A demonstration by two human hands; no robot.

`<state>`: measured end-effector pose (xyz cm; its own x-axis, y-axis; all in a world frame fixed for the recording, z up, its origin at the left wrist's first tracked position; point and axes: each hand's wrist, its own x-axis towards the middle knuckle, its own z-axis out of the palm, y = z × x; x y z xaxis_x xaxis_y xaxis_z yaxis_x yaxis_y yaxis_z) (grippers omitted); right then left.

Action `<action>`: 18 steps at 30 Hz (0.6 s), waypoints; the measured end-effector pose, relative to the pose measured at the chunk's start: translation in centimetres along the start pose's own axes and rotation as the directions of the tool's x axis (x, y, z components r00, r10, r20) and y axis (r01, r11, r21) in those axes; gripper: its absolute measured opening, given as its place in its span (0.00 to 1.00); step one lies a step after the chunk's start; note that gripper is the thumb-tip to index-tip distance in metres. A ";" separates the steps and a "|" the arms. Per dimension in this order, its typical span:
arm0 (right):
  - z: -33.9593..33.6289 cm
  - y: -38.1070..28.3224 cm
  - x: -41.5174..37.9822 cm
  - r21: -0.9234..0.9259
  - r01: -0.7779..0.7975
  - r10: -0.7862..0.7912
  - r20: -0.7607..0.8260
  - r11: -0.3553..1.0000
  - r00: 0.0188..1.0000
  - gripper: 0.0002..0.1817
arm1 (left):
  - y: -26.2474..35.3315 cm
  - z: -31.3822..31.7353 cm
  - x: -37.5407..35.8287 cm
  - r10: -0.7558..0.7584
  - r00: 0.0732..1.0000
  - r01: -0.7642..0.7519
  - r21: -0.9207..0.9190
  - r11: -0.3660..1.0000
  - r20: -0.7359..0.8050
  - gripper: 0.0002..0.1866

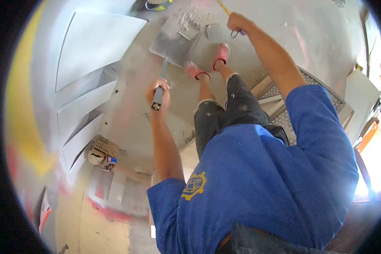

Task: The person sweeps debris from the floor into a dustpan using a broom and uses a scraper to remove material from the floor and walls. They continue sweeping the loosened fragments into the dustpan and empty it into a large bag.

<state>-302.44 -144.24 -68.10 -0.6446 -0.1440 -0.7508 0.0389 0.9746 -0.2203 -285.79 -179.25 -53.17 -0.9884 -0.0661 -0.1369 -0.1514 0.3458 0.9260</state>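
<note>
Left hand [158, 94]: fist closed round grey-handled flat metal shovel [176, 39], blade on grey concrete floor [283, 25], carrying pale rubble [193, 20]. Right hand [238, 22]: closed round thin yellow-handled tool [224, 7].

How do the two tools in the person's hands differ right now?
The left hand grips the grey handle of a dustpan, a wide flat metal scoop lying on the floor with pale rubble on it. The right hand holds a thin yellow stick, slanting up out of view. Both are gripped in closed fists, near the pink shoes.
</note>
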 end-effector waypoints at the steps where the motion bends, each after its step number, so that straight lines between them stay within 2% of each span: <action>1: 0.1 -2.4 -2.0 0.154 -0.181 0.160 0.137 0.971 0.977 0.10 | -0.5 0.2 0.2 0.012 1.000 -0.013 -0.038 0.999 -0.011 0.11; 2: 6.2 1.0 0.0 -0.226 0.221 -0.181 0.183 0.949 0.966 0.13 | -0.8 0.2 -0.1 0.013 1.000 -0.014 -0.075 0.997 -0.020 0.11; 3: 4.8 -1.9 -6.2 0.144 -0.070 0.055 0.103 0.987 0.993 0.15 | -0.9 -0.2 -0.3 0.021 0.999 -0.024 -0.112 0.993 -0.025 0.11; 5: 5.7 -0.2 -11.2 0.141 -0.017 0.006 0.081 0.990 0.997 0.17 | -0.6 -0.9 -0.2 0.058 0.998 -0.060 -0.093 0.994 -0.021 0.11; 7: 2.5 -1.1 -17.7 0.270 0.119 -0.058 -0.222 0.956 0.973 0.18 | -0.4 -2.4 -0.9 0.064 0.998 -0.066 -0.071 0.995 -0.029 0.11; 9: -0.5 -0.9 -17.0 0.139 -0.020 0.037 -0.124 0.990 0.992 0.19 | -0.5 -3.6 -2.4 0.043 0.999 -0.044 -0.065 0.997 -0.014 0.11; 11: -2.1 -0.1 -12.1 0.092 0.036 -0.012 -0.244 0.995 0.970 0.15 | -0.4 -4.2 -3.5 0.076 0.995 -0.086 -0.162 0.983 -0.068 0.11; 12: -2.6 -0.4 -9.0 0.128 -0.003 0.035 -0.249 0.992 0.968 0.13 | -0.4 -4.2 -3.5 0.098 0.989 -0.119 -0.209 0.971 -0.107 0.11; 13: -2.8 -0.9 -6.0 0.166 -0.040 0.081 -0.247 0.985 0.966 0.11 | -0.4 -4.2 -3.5 0.026 0.995 -0.043 -0.178 0.983 -0.097 0.11; 14: -0.4 0.6 -1.3 -0.041 0.062 -0.066 -0.092 0.997 0.994 0.10 | -0.2 -4.4 -3.6 -0.052 0.995 0.038 -0.144 0.989 -0.090 0.11; 15: 2.0 0.2 -0.2 -0.340 0.309 -0.295 0.094 0.888 0.951 0.10 | -0.2 -4.6 -3.4 -0.124 0.989 0.115 -0.108 0.987 -0.080 0.11; 16: 4.3 -0.3 0.8 -0.531 0.560 -0.498 0.272 0.636 0.823 0.09 | -0.2 -4.7 -2.9 -0.135 0.988 0.128 -0.096 0.987 -0.072 0.10; 17: 6.1 -1.7 -1.4 -0.348 0.438 -0.372 0.241 0.829 0.896 0.11 | -0.2 -4.4 -2.3 -0.154 0.986 0.148 -0.092 0.985 -0.064 0.10; 18: 7.8 -3.3 -3.6 -0.113 0.262 -0.236 0.204 0.958 0.950 0.14 | 0.0 -4.3 -2.5 -0.177 0.983 0.172 -0.088 0.981 -0.054 0.09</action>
<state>-294.26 -148.24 -69.50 -0.4661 -0.4013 -0.7885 -0.2182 0.9158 -0.3372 -283.29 -183.10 -51.32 -0.9438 -0.1766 -0.2794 -0.3172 0.2461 0.9159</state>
